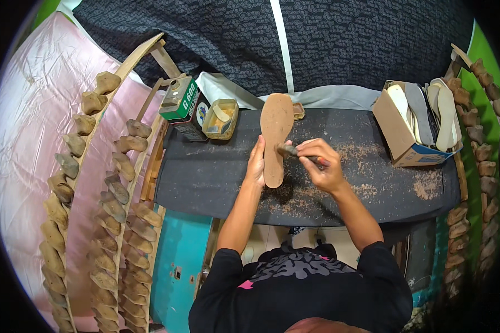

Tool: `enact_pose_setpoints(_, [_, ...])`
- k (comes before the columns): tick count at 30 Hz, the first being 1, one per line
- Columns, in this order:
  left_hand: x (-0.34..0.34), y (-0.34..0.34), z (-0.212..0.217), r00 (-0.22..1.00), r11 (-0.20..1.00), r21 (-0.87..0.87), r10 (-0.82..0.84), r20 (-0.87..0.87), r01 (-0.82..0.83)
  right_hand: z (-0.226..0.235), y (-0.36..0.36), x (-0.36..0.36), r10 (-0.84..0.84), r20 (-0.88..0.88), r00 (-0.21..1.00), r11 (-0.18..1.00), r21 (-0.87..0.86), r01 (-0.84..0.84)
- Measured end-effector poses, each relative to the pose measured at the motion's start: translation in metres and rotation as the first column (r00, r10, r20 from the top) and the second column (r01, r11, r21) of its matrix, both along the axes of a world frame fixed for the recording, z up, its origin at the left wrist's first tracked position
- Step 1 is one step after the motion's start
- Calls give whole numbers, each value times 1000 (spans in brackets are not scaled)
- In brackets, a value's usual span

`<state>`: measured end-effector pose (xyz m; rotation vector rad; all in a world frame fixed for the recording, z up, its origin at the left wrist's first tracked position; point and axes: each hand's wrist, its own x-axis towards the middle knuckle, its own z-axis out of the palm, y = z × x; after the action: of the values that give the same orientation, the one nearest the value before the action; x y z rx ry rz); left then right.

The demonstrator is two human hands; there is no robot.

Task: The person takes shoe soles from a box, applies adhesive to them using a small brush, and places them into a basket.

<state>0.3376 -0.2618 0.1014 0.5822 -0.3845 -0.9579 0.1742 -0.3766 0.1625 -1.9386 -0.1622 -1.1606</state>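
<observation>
Dark grey flat worktop (205, 177), strewn with brown shavings (428, 186) toward its right side. Behind it hangs a dark patterned cloth backdrop (372, 39) with one pale vertical stripe. Left: curved wooden racks (133, 61) carrying rows of tan wooden shoe lasts (114, 205), set against a pale pink sheet (28, 127). Right edge: another column of lasts (486, 150) before a bright green wall (486, 53). Below the worktop, a teal panel (180, 266). Lighting even, soft.
</observation>
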Motion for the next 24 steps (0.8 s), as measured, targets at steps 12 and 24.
enact_pose_setpoints(12, [25,8,-8,992,992,-81,94,-81,-101,-38,47,-20,80,-104,991,994,77,-72])
enact_pose_setpoints(24, [27,-12,1,973,971,-148,160,-167,-186,-30,62,-6,-204,20,979,977,-62,205])
